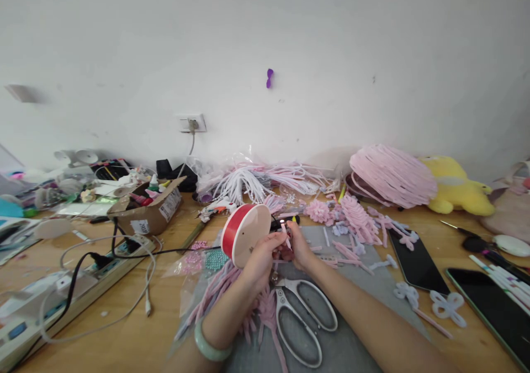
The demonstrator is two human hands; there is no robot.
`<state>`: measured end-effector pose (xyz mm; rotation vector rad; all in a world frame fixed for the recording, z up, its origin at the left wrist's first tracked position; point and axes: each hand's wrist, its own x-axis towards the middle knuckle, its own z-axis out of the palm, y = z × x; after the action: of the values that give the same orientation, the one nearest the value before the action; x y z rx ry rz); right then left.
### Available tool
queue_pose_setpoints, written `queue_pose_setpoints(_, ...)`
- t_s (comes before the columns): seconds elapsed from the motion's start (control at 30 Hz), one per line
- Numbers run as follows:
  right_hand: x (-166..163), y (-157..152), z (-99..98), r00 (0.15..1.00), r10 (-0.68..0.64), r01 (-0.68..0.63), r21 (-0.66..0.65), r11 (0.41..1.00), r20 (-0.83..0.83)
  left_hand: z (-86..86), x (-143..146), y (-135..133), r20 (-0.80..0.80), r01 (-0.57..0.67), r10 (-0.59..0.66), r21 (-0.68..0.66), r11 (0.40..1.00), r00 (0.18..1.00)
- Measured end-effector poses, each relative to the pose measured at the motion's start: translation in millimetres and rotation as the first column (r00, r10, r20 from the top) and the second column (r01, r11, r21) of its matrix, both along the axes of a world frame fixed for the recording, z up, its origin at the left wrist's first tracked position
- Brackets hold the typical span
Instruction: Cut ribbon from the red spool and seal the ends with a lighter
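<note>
Head view: left hand (260, 259) fingers wrap the red spool (244, 234), its axis tilted toward the camera. Right hand (298, 247), touching just right of the spool, pinches a pink stem (285, 235), upright.

Pale green bangle (209, 346), bare forearms

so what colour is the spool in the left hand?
Red spool with a pale flat end, in the head view.

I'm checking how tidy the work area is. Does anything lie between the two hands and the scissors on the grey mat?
Nothing visible does. The scissors lie flat on the grey mat just below the left hand, which holds the red spool, and the right hand. Pink strips lie beside their left handle, not across the gap.
</note>
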<state>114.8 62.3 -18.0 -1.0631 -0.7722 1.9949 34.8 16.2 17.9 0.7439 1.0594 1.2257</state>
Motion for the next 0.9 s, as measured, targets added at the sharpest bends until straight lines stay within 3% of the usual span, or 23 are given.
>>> queue_pose_setpoints(0.9,-0.1,-2.9,2.8,0.999,0.036,-0.037,0.021,0.999,0.009,0.3,-2.3,-0.5,0.029,-0.015,0.015,-0.008,1.0,0.999)
